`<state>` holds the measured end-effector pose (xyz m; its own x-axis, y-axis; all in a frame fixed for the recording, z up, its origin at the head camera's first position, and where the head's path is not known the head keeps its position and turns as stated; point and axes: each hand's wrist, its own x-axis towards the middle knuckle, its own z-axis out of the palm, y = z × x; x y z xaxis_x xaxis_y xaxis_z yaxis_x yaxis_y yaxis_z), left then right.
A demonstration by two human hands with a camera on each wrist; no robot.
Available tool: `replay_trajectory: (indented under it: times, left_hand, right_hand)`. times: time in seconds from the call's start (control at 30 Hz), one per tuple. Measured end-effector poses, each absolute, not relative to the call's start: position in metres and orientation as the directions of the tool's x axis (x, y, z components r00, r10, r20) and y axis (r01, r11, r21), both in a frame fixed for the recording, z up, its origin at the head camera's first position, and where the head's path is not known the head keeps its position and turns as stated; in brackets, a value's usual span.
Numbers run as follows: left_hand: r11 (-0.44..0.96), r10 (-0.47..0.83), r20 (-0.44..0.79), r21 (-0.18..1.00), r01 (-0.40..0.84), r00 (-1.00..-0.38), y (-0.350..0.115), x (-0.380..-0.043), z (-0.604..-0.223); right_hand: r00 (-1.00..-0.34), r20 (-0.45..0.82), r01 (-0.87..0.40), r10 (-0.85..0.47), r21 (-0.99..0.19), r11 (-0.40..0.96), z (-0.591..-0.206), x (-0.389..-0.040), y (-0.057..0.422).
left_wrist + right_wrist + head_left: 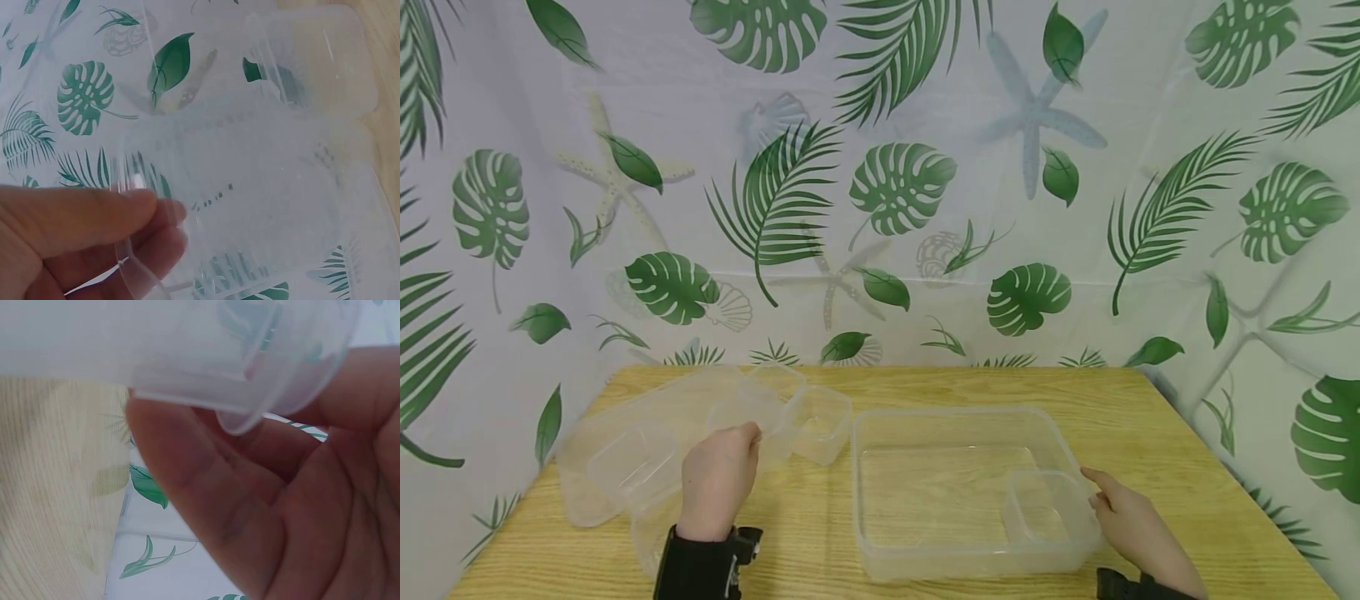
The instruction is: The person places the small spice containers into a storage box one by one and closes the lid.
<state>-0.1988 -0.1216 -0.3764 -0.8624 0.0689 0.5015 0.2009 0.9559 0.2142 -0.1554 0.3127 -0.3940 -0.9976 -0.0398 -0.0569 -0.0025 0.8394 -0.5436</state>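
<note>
My left hand point(718, 479) pinches the rim of a small clear plastic container point(250, 187) between thumb and fingers, over the left part of the table. In the head view the hand partly hides it. Right of it stands another small clear container point(823, 427). A large clear rectangular box point(955, 562) sits at centre right, with one small square container point(1043, 521) inside its near right corner. At the box's right wall, my right hand point(1138, 525) grips the edge. The right wrist view shows fingers point(194, 462) under the rim and the thumb on its other side.
A large translucent flat piece, probably a lid point(580, 504), lies on the wooden table point(820, 558) at left, with a small clear container point(632, 462) over it. Another clear piece point(647, 529) is partly hidden by the left wrist. A leaf-patterned cloth point(880, 275) hangs behind the table.
</note>
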Motion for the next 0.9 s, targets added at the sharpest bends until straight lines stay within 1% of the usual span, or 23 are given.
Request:
replay_trajectory:
  times: [0.33,0.53,0.6,0.7,0.83,0.9]
  left_hand:
    - [0.941,0.11,0.663,0.169,0.292,-0.741,-0.11,-0.18,-0.357]
    - [0.905,0.166,0.776,0.126,0.407,-0.608,-0.096,-0.169,-0.348]
    - [0.886,0.193,0.795,0.111,0.451,-0.575,-0.091,-0.167,-0.346]
    - [0.867,0.234,0.796,0.089,0.49,-0.558,-0.083,-0.164,-0.347]
    - [0.856,0.272,0.78,0.071,0.512,-0.564,-0.074,-0.16,-0.349]
    - [0.848,0.286,0.781,0.063,0.526,-0.555,-0.069,-0.158,-0.351]
  right_hand:
    - [-0.997,-0.052,-0.015,-0.051,-0.545,0.838,-0.394,-0.156,0.313]
    - [-0.998,-0.043,-0.025,-0.056,-0.528,0.849,-0.393,-0.156,0.313]
    - [-0.997,-0.044,-0.026,-0.057,-0.515,0.857,-0.393,-0.157,0.314]
    - [-0.997,-0.059,-0.015,-0.053,-0.52,0.854,-0.393,-0.158,0.314]
    - [-0.997,-0.063,-0.012,-0.052,-0.52,0.854,-0.393,-0.157,0.314]
    - [-0.997,-0.056,-0.015,-0.053,-0.522,0.853,-0.394,-0.157,0.313]
